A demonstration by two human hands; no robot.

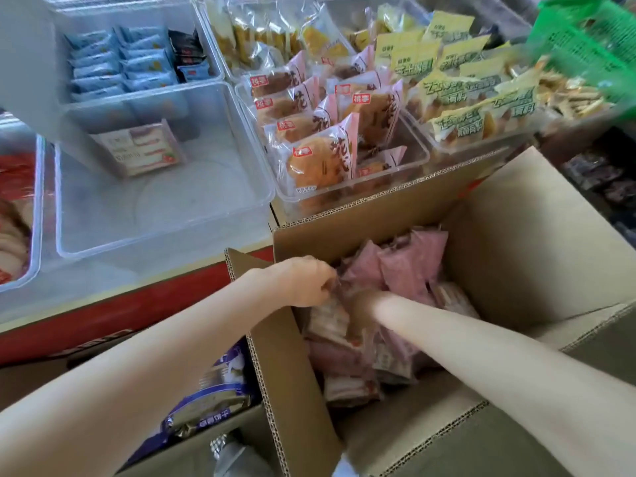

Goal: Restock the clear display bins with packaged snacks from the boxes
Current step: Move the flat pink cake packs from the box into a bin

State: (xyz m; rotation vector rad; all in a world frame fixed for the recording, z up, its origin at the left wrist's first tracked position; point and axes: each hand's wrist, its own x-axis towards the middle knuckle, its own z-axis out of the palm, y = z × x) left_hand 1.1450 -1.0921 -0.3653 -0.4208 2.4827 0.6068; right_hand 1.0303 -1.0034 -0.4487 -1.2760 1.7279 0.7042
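Reaching into the cardboard box (pixel 516 242), left hand (pixel 303 282) pinches a pink snack packet (pixel 361 273); right hand (pixel 361 304) is buried among packets, grip indeterminable. Clear bin (pixel 165 215) sits just beyond.

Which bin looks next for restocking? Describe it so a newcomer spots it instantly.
Start at the open cardboard box that both hands reach into. Up and left of it, on the red-edged counter, sits a large clear bin. Unlike the packed neighbouring bins, it holds a single pink-and-white packet leaning at its back.

Head camera looks steeply down, close over an open cardboard box (pixel 516 256).
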